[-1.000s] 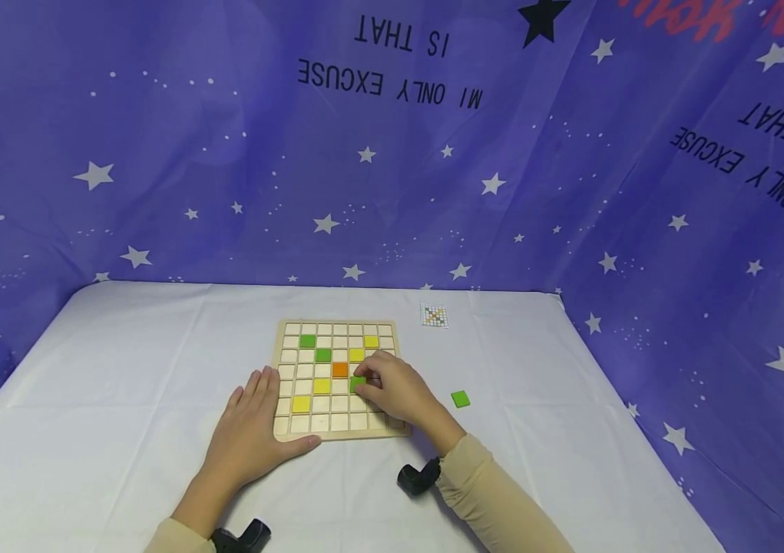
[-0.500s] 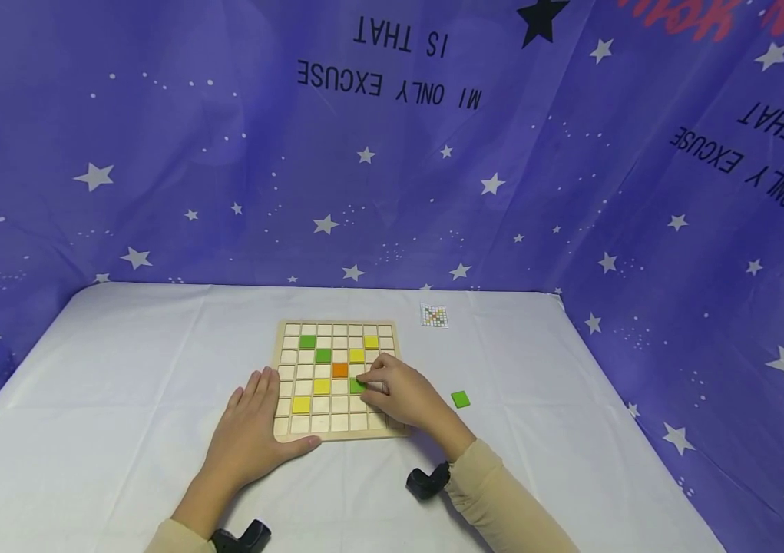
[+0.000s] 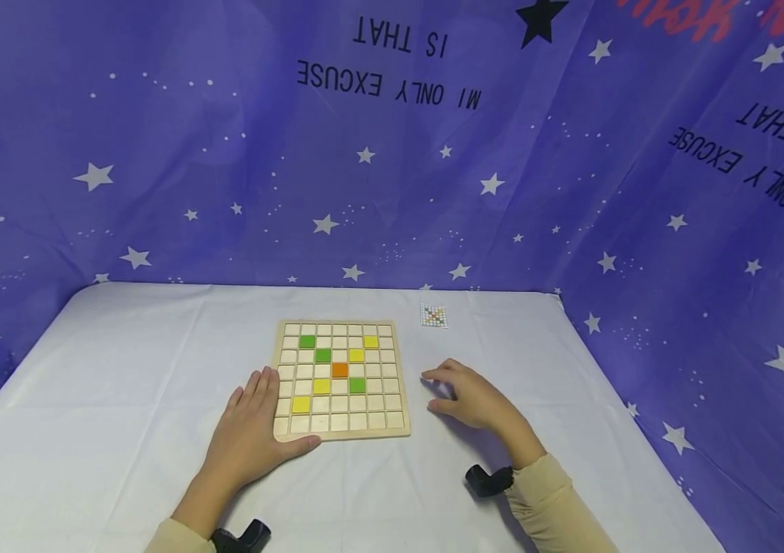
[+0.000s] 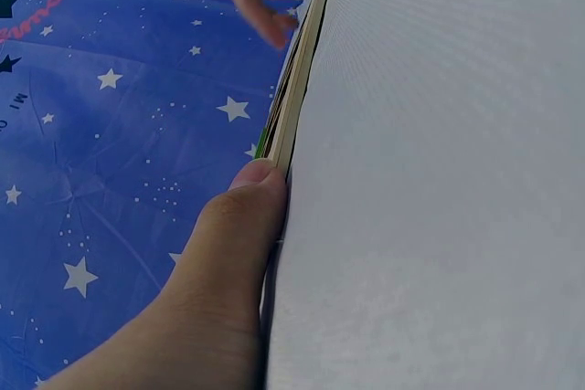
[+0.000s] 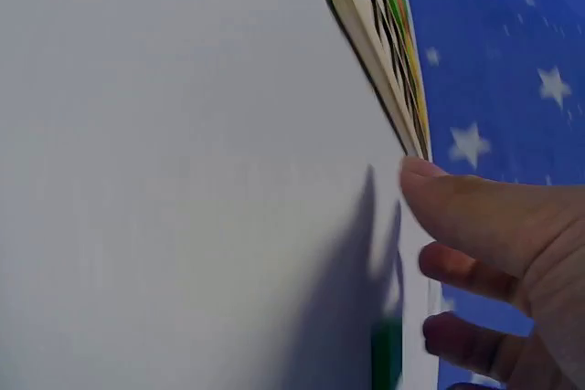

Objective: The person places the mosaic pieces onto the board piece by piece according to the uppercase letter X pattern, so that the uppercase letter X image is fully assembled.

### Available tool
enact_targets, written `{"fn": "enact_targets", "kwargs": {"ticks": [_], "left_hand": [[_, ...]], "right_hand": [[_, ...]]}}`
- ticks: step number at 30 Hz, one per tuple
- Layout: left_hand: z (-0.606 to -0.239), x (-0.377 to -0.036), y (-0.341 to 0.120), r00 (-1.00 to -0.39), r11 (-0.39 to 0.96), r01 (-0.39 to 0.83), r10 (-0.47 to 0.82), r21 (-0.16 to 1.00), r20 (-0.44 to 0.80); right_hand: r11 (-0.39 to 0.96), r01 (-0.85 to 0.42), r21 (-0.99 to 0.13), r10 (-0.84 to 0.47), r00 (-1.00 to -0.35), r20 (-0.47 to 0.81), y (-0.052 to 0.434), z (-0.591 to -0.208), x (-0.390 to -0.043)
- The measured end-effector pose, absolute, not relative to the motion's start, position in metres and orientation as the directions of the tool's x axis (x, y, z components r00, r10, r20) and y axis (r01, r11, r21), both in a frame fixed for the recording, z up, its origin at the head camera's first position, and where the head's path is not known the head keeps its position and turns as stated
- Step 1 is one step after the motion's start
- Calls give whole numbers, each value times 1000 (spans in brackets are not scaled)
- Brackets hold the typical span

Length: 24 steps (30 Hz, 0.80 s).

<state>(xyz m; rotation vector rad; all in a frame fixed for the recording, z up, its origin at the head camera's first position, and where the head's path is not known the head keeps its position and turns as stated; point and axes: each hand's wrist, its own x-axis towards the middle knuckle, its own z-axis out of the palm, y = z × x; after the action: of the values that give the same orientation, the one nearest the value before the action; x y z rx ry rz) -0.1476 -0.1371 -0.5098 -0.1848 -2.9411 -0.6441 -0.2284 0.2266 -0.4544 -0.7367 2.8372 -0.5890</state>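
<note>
A wooden grid board [image 3: 341, 430] lies on the white table, seen edge-on in the wrist views [image 4: 297, 89] [image 5: 379, 29]. It holds green, yellow and one orange tile [image 3: 339, 369]; a green tile [image 3: 357, 385] sits just right of centre. My left hand [image 3: 256, 415] lies flat at the board's near left corner, thumb [image 4: 247, 216] along the front edge. My right hand [image 3: 457, 392] hovers over the table right of the board, fingers loosely bent, holding nothing. It hides the loose green tile [image 5: 387, 353] in the head view.
A small pattern card [image 3: 434, 316] lies on the table behind the right hand. White cloth covers the table [image 3: 122, 361]; a purple star-printed backdrop [image 3: 392, 192] closes in the back and right side.
My right hand has let go of the green tile, now seated in the board, and moved right off the board to above the loose green tile. The left hand has stayed put.
</note>
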Motion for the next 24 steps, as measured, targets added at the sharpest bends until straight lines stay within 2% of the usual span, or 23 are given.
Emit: {"fn": "enact_targets", "kwargs": {"ticks": [9, 24], "left_hand": [[-513, -148, -136, -980, 900, 160, 94, 406, 177], [-515, -149, -138, -984, 898, 150, 96, 415, 147]], "right_hand": [[841, -349, -413, -422, -901, -97, 269, -457, -224], [815, -264, -517, -356, -931, -86, 250, -463, -226]]}}
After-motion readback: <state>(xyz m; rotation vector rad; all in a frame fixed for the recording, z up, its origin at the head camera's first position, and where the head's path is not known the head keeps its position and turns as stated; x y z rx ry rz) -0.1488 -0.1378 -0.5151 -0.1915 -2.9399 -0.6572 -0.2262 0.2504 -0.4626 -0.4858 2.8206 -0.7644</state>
